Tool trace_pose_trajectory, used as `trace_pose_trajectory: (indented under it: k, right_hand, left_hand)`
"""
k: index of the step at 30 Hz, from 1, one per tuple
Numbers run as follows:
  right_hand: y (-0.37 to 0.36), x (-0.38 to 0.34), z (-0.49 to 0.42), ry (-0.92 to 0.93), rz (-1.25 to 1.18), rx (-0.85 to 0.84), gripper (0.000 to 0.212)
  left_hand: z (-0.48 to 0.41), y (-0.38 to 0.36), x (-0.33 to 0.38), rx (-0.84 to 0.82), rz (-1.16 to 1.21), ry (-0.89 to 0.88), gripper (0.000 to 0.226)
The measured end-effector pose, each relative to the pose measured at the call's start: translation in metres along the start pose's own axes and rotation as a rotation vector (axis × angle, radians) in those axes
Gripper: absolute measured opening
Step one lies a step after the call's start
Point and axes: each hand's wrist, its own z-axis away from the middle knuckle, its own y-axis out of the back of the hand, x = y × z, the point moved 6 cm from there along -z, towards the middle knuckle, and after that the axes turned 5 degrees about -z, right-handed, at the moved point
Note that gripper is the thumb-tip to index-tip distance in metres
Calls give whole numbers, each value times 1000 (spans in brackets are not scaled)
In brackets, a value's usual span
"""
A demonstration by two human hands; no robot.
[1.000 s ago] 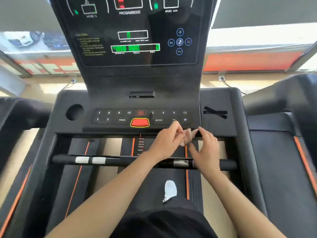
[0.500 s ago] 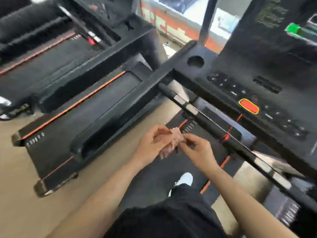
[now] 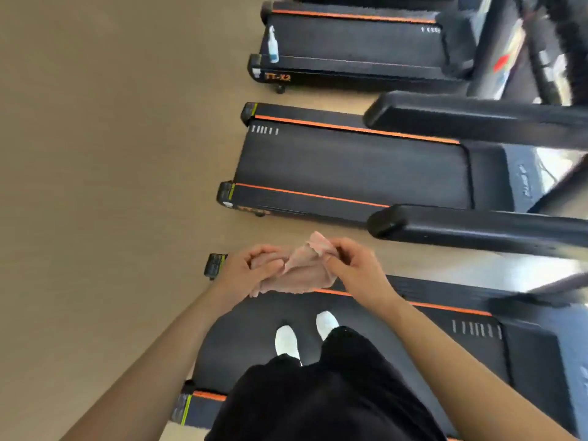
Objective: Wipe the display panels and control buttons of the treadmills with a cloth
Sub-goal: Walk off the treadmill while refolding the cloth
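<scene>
A small pink cloth is stretched between both hands in front of me. My left hand grips its left end with curled fingers. My right hand pinches its upper right corner. I stand on the black belt of a treadmill, white shoes showing below the hands. A second treadmill lies beyond the cloth and a third treadmill farther off. No display panel or control buttons are in view.
A spray bottle stands on the rear corner of the third treadmill. Black handrails of the second treadmill jut in from the right. Tan floor fills the left side.
The view swung left from the console and buttons down to the treadmill decks and floor. Both hands stayed together on the cloth and have spread it wider apart.
</scene>
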Motion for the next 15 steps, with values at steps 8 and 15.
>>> trace_pose_trajectory:
  k: [8, 15]
  right_hand:
    - [-173, -43, -95, 155, 172, -466, 18]
    - [-326, -62, -130, 218, 349, -741, 14]
  left_hand:
    - [74, 122, -86, 559, 215, 149, 36]
    - [137, 191, -165, 1063, 425, 338, 10]
